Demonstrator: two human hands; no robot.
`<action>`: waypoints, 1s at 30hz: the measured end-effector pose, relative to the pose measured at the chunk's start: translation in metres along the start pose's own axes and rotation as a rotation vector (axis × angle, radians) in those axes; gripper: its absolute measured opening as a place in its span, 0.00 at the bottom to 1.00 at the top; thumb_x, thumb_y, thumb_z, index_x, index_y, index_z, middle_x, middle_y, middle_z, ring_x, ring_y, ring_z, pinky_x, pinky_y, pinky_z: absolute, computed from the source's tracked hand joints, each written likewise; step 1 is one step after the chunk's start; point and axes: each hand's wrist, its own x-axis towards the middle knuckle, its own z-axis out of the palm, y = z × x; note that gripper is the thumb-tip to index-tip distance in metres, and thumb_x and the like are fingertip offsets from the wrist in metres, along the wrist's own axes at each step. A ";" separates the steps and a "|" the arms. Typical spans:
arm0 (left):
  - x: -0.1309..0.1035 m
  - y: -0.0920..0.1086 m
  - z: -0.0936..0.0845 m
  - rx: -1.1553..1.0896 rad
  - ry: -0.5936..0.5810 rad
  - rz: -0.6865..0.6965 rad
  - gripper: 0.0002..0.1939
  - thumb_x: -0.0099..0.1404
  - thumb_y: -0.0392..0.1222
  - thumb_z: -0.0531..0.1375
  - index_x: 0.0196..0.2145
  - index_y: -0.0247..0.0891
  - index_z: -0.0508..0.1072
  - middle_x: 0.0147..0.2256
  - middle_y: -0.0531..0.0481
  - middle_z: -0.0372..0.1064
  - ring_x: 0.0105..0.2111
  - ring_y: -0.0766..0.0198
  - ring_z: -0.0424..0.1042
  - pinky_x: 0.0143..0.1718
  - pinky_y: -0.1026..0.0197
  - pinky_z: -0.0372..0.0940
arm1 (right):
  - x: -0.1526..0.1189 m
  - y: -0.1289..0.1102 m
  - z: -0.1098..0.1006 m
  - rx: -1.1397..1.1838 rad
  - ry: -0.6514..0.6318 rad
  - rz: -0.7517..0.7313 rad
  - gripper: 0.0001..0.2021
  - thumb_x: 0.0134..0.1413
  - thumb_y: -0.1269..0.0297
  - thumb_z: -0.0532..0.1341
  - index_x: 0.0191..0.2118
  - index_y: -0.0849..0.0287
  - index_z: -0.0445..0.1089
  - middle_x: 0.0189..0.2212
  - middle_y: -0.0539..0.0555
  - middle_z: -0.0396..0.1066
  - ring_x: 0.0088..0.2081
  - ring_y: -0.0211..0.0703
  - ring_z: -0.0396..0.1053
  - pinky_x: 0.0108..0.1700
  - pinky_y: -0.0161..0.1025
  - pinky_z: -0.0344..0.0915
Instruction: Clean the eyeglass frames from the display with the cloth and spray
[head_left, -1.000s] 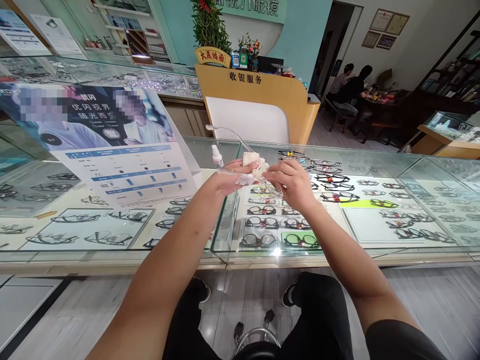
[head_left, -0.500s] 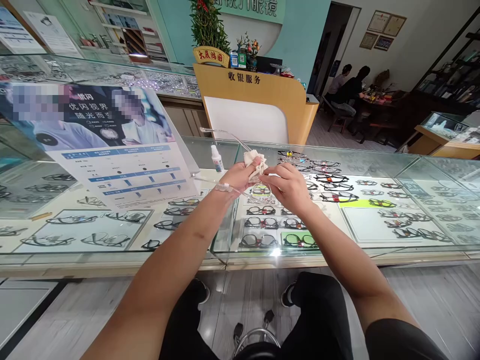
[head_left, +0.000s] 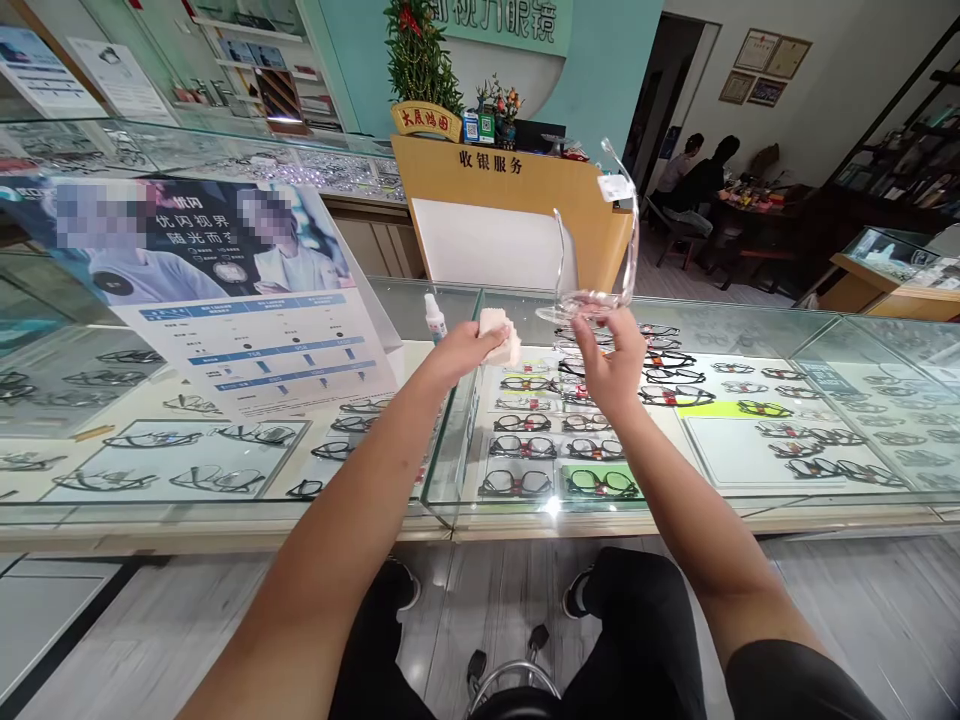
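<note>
Clear-framed glasses point(head_left: 592, 303) are raised above the counter, pinched at the front frame by my right hand point(head_left: 616, 365). Their temples point up and away, and a small white tag point(head_left: 615, 188) hangs on the right one. My left hand point(head_left: 466, 350) grips a folded pale cloth point(head_left: 499, 336), a short way left of the glasses. Just beyond my left hand stands a small white bottle point(head_left: 434, 318), partly hidden by it. Rows of glasses, such as a black pair point(head_left: 523, 447), lie in the display case beneath both hands.
A tilted poster stand point(head_left: 255, 330) fills the left of the glass counter point(head_left: 600, 510). Beyond is a wooden cashier desk point(head_left: 510, 180) with plants. Two people point(head_left: 701, 180) sit at a table in the back right. A stool point(head_left: 514, 675) is below me.
My hands have moved apart. The glasses went up and right in my right hand, turning temples upward, while the cloth stayed in my left hand.
</note>
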 end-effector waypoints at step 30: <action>-0.037 0.004 0.048 0.678 0.530 1.037 0.44 0.59 0.75 0.74 0.64 0.48 0.76 0.65 0.38 0.76 0.68 0.36 0.72 0.75 0.35 0.60 | -0.002 -0.009 -0.003 -0.422 -0.229 -0.069 0.13 0.72 0.72 0.56 0.53 0.49 0.74 0.60 0.59 0.81 0.65 0.62 0.69 0.72 0.64 0.54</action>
